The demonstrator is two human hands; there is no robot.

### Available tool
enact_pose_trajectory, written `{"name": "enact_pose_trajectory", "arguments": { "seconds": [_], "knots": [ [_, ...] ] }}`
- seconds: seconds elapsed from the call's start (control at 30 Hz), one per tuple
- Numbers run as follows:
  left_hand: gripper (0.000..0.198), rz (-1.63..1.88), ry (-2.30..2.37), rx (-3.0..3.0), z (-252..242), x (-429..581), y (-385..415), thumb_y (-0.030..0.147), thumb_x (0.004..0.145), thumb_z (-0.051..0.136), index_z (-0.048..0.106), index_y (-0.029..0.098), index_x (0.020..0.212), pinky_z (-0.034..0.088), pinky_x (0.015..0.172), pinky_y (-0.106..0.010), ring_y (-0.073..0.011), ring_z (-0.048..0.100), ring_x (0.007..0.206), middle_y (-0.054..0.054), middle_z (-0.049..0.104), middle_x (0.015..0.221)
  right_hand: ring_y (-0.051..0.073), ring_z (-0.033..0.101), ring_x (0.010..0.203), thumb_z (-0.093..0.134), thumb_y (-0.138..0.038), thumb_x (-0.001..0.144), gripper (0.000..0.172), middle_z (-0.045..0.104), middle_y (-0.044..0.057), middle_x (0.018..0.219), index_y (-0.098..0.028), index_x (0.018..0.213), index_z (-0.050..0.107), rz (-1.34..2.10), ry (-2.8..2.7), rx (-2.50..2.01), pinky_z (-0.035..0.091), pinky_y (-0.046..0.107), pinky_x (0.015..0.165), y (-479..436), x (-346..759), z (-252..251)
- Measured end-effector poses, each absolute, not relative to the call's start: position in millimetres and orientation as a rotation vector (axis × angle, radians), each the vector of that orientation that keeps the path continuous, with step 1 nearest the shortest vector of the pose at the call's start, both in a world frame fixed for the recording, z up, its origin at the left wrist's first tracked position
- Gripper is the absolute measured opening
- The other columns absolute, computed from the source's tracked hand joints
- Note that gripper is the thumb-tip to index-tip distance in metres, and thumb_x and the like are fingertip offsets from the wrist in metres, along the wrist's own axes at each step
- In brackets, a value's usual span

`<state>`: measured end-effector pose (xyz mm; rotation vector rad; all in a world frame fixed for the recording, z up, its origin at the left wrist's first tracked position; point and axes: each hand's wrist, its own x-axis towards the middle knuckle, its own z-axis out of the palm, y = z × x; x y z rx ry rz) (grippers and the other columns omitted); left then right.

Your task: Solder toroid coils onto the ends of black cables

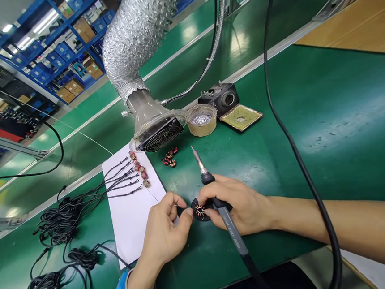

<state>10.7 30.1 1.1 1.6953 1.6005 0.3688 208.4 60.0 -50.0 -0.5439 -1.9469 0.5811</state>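
My right hand [241, 203] is closed around a soldering iron [232, 231], its bare metal tip pointing up and away from me. The thumb and forefinger of that hand also pinch a small copper-wound ring coil [200, 210], which sits on a round black holder [195, 203] on the bench. To the left of it, my left hand [169, 229] is closed, its thumb tip at the holder's edge. A thin strand of solder wire [151, 194] runs down into its curled fingers. What lies deeper inside that hand is hidden.
Several small ring coils [170, 157] lie beyond my hands. White paper [128, 226] carries cables ending in coils [140, 169]. Black cable bundles [62, 216] lie left. A fume extractor hood [159, 134] hangs low near a solder tub [202, 121] and sponge tray [242, 117]. A black cable [289, 136] hangs right.
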Motion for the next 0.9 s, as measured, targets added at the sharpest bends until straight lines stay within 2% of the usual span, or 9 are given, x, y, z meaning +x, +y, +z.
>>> {"name": "enact_pose_trajectory", "arguments": {
  "seconds": [0.13,0.27,0.37,0.47,0.57,0.67,0.8,0.9],
  "knots": [
    [0.019,0.327,1.528,1.608,0,3,32,0.034,0.091,0.047,0.056,0.019,0.085,0.024,0.050,-0.022,-0.0097,0.031,0.051,0.009,0.031,0.054,0.014,0.051,0.063,0.047,-0.003,0.078,0.029,0.064,0.000,0.076,-0.020,0.103,0.050,0.520,-1.959,-0.481,0.045,0.031,0.068,61,205,-52],
    [0.022,0.342,1.451,1.567,2,8,35,0.030,0.092,0.043,0.055,0.017,0.078,0.028,0.053,-0.022,-0.0096,0.035,0.056,0.006,0.041,0.061,0.015,0.041,0.061,0.048,-0.005,0.081,0.025,0.060,-0.001,0.066,-0.020,0.100,0.052,0.399,-2.031,-0.439,0.037,0.029,0.062,62,205,-51],
    [0.023,0.299,1.401,1.516,3,11,38,0.031,0.090,0.044,0.052,0.017,0.074,0.026,0.052,-0.022,-0.0096,0.032,0.056,0.006,0.037,0.060,0.016,0.034,0.060,0.047,-0.005,0.079,0.027,0.054,-0.001,0.060,-0.021,0.100,0.054,0.319,-2.134,-0.424,0.030,0.029,0.058,64,209,-49],
    [0.024,0.273,1.389,1.469,2,13,40,0.032,0.088,0.045,0.050,0.017,0.070,0.023,0.049,-0.023,-0.0092,0.028,0.053,0.007,0.034,0.057,0.018,0.034,0.062,0.043,-0.004,0.080,0.029,0.049,-0.001,0.058,-0.022,0.099,0.057,0.242,-2.229,-0.404,0.028,0.031,0.058,66,214,-47],
    [0.019,0.312,1.380,1.459,1,13,40,0.027,0.086,0.046,0.051,0.017,0.070,0.024,0.049,-0.022,-0.0089,0.029,0.053,0.007,0.037,0.057,0.019,0.036,0.064,0.041,-0.004,0.084,0.030,0.047,-0.001,0.057,-0.023,0.099,0.058,0.191,-2.281,-0.384,0.027,0.031,0.060,68,217,-46],
    [0.021,0.302,1.411,1.519,3,12,37,0.029,0.088,0.046,0.055,0.017,0.073,0.024,0.048,-0.022,-0.0086,0.029,0.050,0.007,0.035,0.054,0.017,0.037,0.062,0.042,-0.004,0.084,0.030,0.049,-0.001,0.058,-0.023,0.103,0.056,0.222,-2.223,-0.405,0.028,0.030,0.059,69,219,-44],
    [0.013,0.322,1.558,1.916,4,8,30,0.029,0.087,0.054,0.063,0.019,0.089,0.021,0.044,-0.021,-0.0081,0.027,0.042,0.010,0.027,0.047,0.015,0.043,0.063,0.048,-0.009,0.086,0.022,0.058,-0.001,0.065,-0.020,0.105,0.053,0.317,-2.079,-0.439,0.035,0.030,0.063,71,219,-43],
    [0.011,0.500,1.487,2.319,-2,4,26,0.023,0.086,0.058,0.063,0.019,0.095,0.028,0.046,-0.021,-0.0077,0.038,0.043,0.008,0.047,0.052,0.014,0.044,0.061,0.052,-0.010,0.085,0.021,0.061,0.000,0.068,-0.017,0.105,0.051,0.351,-2.023,-0.449,0.038,0.032,0.065,72,218,-44]
  ]
}}
